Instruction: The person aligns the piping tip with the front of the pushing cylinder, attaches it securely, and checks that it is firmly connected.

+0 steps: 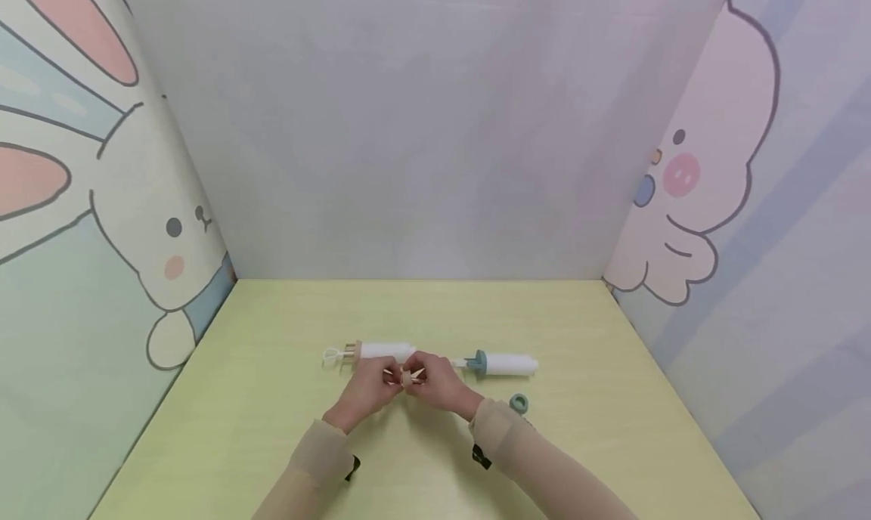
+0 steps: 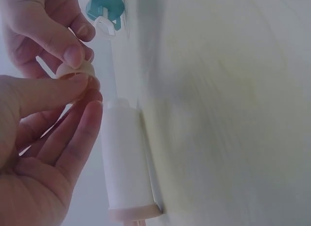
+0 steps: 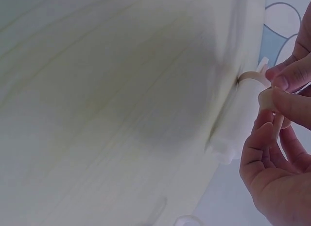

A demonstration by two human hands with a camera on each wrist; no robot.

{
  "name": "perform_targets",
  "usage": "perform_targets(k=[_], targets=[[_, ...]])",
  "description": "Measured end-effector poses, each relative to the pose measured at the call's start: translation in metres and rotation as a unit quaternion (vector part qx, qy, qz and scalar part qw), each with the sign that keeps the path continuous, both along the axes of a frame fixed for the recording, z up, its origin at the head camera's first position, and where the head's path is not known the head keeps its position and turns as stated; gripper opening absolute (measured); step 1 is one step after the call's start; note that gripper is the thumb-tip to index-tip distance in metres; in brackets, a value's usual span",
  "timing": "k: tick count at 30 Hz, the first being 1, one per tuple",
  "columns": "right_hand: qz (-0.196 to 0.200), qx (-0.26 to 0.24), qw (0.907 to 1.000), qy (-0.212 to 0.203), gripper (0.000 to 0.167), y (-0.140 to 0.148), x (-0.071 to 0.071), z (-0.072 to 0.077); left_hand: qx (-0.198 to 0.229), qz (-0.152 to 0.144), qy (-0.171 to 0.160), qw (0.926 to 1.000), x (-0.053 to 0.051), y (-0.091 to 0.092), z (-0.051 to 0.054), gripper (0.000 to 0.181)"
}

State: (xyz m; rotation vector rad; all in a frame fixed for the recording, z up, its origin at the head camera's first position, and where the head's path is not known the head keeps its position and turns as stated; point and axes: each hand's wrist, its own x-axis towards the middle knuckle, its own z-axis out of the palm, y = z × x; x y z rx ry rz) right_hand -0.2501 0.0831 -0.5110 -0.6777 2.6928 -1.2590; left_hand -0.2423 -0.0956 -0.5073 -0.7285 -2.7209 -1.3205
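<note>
Between the two hands is a small beige ring-like cap, held above the table. My left hand pinches it from the left, its thumb lying on the cap in the left wrist view. From the other side my right hand pinches the same cap, with thumb and fingers bent around it. Fingers hide much of the cap. Just behind the hands lies a white tube with a beige collar and a white looped handle at its left end.
Right of the hands lies a second white tube with a teal collar, its handle pointing toward the right hand. A teal ring sits on the pale yellow table, near the right sleeve. Cartoon-printed walls enclose the table.
</note>
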Motion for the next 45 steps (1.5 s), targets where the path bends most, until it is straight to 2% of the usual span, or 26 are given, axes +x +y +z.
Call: perform_targets(k=[6, 8, 12, 16, 22, 33, 38, 41, 43, 45], targets=[[-0.005, -0.003, 0.9999, -0.008, 0.016, -0.001, 0.002, -0.004, -0.028, -0.014, 0.010, 0.9995, 0.000, -0.001, -0.003, 0.013], [0.002, -0.011, 0.9999, -0.002, 0.015, -0.001, 0.003, -0.006, -0.037, -0.012, 0.024, 0.9990, 0.000, 0.000, -0.005, 0.012], [0.010, -0.023, 0.9996, 0.015, 0.015, -0.001, 0.000, -0.005, -0.041, 0.004, 0.060, 0.9974, -0.002, 0.000, -0.005, 0.012], [0.015, -0.022, 0.9996, 0.007, 0.018, -0.001, -0.002, -0.002, -0.048, 0.012, 0.077, 0.9958, -0.004, -0.001, -0.007, 0.013], [0.017, -0.012, 0.9997, -0.010, 0.019, 0.000, -0.002, 0.001, -0.051, 0.018, 0.087, 0.9947, -0.004, -0.001, -0.011, 0.016], [0.028, -0.009, 0.9991, -0.030, 0.022, 0.003, -0.004, 0.007, -0.031, 0.016, 0.095, 0.9949, -0.007, -0.004, -0.015, 0.009], [0.027, 0.003, 0.9994, -0.023, 0.022, 0.004, -0.005, 0.007, -0.037, 0.005, 0.117, 0.9925, -0.008, -0.004, -0.018, 0.009], [0.026, 0.007, 0.9995, -0.015, 0.023, 0.005, -0.006, 0.005, -0.039, 0.001, 0.115, 0.9926, -0.009, -0.004, -0.018, 0.008], [0.024, 0.006, 0.9996, -0.012, 0.023, 0.005, -0.007, 0.004, -0.044, 0.009, 0.109, 0.9930, -0.010, -0.005, -0.017, 0.005], [0.021, 0.003, 0.9997, -0.008, 0.023, 0.005, -0.008, 0.003, -0.051, 0.029, 0.110, 0.9922, -0.010, -0.007, -0.016, 0.006]])
